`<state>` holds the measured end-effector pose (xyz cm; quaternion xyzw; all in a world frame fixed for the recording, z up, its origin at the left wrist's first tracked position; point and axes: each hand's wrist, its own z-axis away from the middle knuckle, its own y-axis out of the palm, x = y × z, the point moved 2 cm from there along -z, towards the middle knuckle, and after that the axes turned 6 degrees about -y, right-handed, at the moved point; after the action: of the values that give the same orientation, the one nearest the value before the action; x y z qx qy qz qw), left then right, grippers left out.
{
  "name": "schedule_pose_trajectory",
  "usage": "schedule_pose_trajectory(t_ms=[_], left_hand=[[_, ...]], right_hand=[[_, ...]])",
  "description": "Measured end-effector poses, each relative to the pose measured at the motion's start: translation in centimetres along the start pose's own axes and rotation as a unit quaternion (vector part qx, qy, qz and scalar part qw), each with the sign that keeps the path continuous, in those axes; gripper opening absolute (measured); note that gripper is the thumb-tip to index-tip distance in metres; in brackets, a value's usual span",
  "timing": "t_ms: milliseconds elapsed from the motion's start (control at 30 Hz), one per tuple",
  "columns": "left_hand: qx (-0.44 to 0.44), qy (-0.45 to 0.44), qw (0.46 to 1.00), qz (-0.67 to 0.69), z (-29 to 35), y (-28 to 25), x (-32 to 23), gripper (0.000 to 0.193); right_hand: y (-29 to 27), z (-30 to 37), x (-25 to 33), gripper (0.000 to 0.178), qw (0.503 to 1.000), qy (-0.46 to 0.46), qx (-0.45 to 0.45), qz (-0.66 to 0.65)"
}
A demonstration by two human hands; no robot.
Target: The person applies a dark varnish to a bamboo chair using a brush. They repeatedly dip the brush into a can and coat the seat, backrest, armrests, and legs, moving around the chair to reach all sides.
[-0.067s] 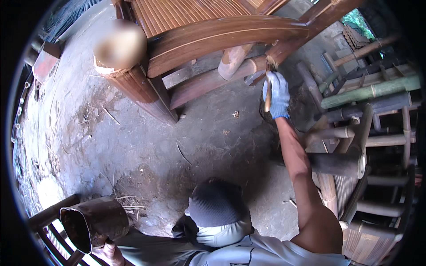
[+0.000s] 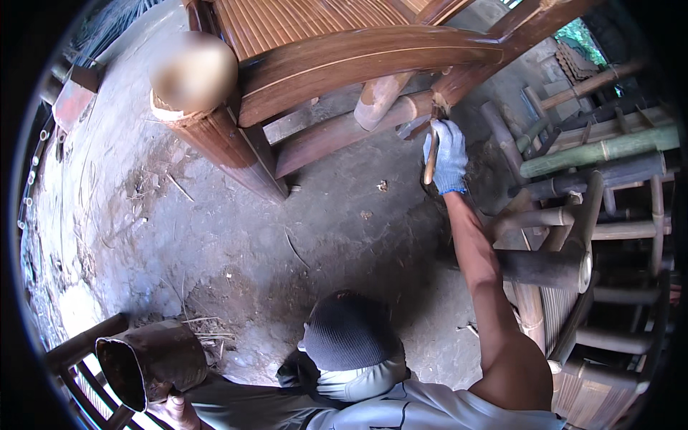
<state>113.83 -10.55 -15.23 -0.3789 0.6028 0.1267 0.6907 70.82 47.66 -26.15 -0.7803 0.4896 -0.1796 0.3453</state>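
My right hand (image 2: 449, 154), in a pale blue knit glove, is closed round the wooden handle of a brush (image 2: 431, 161). The brush's head touches the lower end of a glossy brown bamboo bench (image 2: 358, 57), by a corner joint; its bristles are mostly hidden. At the lower left, my bare left hand (image 2: 175, 411) grips a dark, stained metal can (image 2: 172, 358) by its rim. The can lies tilted with its mouth to the left, and its inside looks dark. A bamboo rail (image 2: 330, 143) and a short bamboo stub (image 2: 380, 100) are near the brush.
Bamboo furniture frames (image 2: 602, 150) stack up on the right, close to my right arm. A thick bamboo post (image 2: 222, 143) stands at the bench's left end. Twigs and scraps litter the concrete floor (image 2: 236, 236). A dark ribbed, rounded cap-like thing (image 2: 351, 330) is at lower centre.
My right hand has shifted very slightly down, and the brush handle leans a little more to the left at its lower end. The can stays in my left hand.
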Motion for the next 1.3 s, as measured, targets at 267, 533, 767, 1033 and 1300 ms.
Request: schedule_pose_trajectory(t_ms=[267, 533, 767, 1033, 1300], left_hand=[[-0.041, 0.011, 0.999, -0.023, -0.7, -6.2, 4.7, 0.089], [-0.042, 0.002, 0.999, -0.021, -0.6, -6.3, 4.6, 0.086], [-0.04, 0.0, 0.999, -0.004, -0.4, -5.8, 5.4, 0.084], [-0.053, -0.016, 0.998, 0.0, 1.1, -5.6, 6.7, 0.085], [-0.055, -0.014, 0.998, -0.004, 1.0, -5.9, 6.3, 0.086]], right_hand=[[7.2, 3.9, 0.4, 0.031, 0.997, 0.032, -0.005, 0.068], [14.2, 2.0, 3.2, 0.024, 0.951, -0.019, 0.26, 0.164], [13.4, 2.3, 2.0, 0.028, 0.966, 0.09, 0.233, 0.062], [4.9, 2.6, -1.0, 0.052, 0.988, -0.008, 0.148, -0.045], [13.1, 2.0, 1.9, 0.029, 0.953, 0.029, 0.292, 0.069]])
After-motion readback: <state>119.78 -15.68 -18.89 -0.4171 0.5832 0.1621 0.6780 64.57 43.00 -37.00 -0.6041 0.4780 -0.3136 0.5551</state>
